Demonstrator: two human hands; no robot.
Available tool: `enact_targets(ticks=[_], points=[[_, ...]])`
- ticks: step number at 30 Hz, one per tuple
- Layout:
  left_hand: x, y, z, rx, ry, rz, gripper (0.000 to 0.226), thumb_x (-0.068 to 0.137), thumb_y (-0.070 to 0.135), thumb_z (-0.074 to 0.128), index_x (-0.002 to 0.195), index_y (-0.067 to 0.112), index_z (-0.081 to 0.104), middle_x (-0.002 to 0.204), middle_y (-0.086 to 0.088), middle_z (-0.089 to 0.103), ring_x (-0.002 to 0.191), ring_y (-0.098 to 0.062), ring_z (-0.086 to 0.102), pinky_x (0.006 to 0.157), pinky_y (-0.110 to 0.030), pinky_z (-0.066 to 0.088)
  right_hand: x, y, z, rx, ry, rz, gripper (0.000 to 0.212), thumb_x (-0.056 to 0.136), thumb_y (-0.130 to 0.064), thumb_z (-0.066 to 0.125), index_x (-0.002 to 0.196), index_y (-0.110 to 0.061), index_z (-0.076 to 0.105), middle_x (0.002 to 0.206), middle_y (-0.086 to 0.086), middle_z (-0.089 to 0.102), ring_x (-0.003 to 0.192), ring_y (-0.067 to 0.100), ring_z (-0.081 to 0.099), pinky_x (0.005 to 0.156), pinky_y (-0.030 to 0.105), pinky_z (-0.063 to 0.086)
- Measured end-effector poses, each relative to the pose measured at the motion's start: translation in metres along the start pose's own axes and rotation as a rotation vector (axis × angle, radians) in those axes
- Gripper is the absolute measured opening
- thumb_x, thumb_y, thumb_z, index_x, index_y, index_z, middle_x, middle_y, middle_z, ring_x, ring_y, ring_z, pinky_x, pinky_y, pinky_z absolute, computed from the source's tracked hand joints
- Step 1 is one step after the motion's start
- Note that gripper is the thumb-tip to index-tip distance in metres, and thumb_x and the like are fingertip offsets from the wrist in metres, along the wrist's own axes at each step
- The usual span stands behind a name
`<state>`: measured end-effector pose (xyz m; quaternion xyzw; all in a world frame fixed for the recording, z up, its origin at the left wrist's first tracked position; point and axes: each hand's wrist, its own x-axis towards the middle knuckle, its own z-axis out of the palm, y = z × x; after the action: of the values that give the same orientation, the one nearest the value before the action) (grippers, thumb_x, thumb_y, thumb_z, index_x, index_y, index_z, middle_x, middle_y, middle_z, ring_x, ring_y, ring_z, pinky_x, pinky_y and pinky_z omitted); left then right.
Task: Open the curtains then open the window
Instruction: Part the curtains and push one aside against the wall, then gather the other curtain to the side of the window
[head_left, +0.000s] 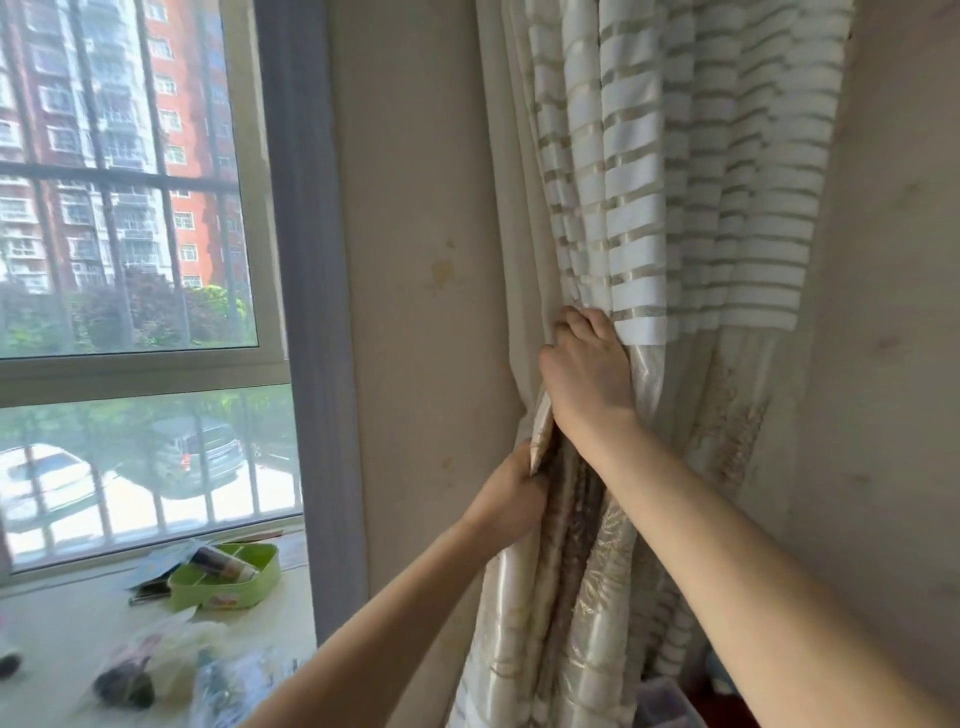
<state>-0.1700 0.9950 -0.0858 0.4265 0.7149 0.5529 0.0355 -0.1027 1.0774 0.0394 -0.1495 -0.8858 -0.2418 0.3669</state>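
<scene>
the curtain (639, 218) hangs bunched at the right, against the wall (415, 208). the right hand (584, 374) is clenched around its gathered folds; the left hand (511, 493), lower, grips its edge. the window (130, 208) at left is closed, a green box (228, 577) on the sill (62, 634).

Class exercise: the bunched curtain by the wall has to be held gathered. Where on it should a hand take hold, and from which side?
Grip the curtain at its narrow waist, just below the striped band, where the folds bunch tightest. Come from the window side, since the wall lies close behind and to the right. The right hand and left hand already close on it there, one above the other.
</scene>
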Motion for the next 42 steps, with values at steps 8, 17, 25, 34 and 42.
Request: enact_targets(ticks=[8, 17, 25, 34, 42], points=[[-0.042, 0.005, -0.054, 0.159, 0.066, -0.024, 0.026, 0.076, 0.027, 0.046, 0.095, 0.025, 0.063, 0.084, 0.017, 0.071, 0.078, 0.005, 0.064, 0.078, -0.033, 0.055, 0.002, -0.040, -0.025, -0.016, -0.068, -0.102, 0.035, 0.089, -0.018, 0.052, 0.118, -0.022, 0.071, 0.140, 0.010, 0.056, 0.145, 0.029, 0.029, 0.123, 0.041, 0.005], [-0.093, 0.012, -0.142, 0.280, 0.218, -0.022, 0.067, 0.099, 0.042, 0.056, 0.156, 0.018, 0.033, 0.157, 0.000, 0.042, 0.145, -0.015, 0.039, 0.119, -0.038, 0.034, 0.007, -0.104, -0.049, 0.244, -0.614, -0.287, 0.082, 0.083, -0.038, 0.059, 0.156, -0.020, 0.025, 0.164, 0.009, 0.020, 0.153, 0.027, 0.010, 0.124, 0.044, 0.009], [-0.145, 0.023, -0.259, 0.374, 0.453, 0.033, 0.053, 0.101, 0.003, 0.051, 0.152, 0.011, 0.040, 0.152, -0.009, 0.048, 0.141, -0.024, 0.047, 0.116, -0.032, 0.039, 0.005, -0.190, -0.094, 0.799, -0.540, -0.360, 0.097, 0.089, -0.056, 0.063, 0.160, -0.017, 0.010, 0.165, 0.003, 0.020, 0.150, 0.023, 0.025, 0.117, 0.036, 0.025], [-0.224, 0.037, -0.385, 0.594, 0.605, -0.039, 0.058, 0.101, -0.002, 0.044, 0.155, 0.019, 0.035, 0.153, -0.013, 0.047, 0.143, -0.024, 0.044, 0.115, -0.029, 0.035, 0.012, -0.294, -0.137, 1.031, -0.329, -0.432, 0.089, 0.090, -0.054, 0.062, 0.156, -0.012, 0.021, 0.158, 0.011, 0.035, 0.143, 0.029, 0.038, 0.114, 0.037, 0.032], [-0.328, 0.058, -0.485, 0.731, 0.728, -0.132, 0.059, 0.102, -0.002, 0.044, 0.156, 0.019, 0.033, 0.156, -0.008, 0.044, 0.146, -0.020, 0.039, 0.116, -0.026, 0.029, 0.013, -0.417, -0.190, 1.220, -0.289, -0.571, 0.095, 0.090, -0.056, 0.062, 0.159, -0.013, 0.014, 0.162, 0.010, 0.029, 0.148, 0.025, 0.031, 0.117, 0.036, 0.028]])
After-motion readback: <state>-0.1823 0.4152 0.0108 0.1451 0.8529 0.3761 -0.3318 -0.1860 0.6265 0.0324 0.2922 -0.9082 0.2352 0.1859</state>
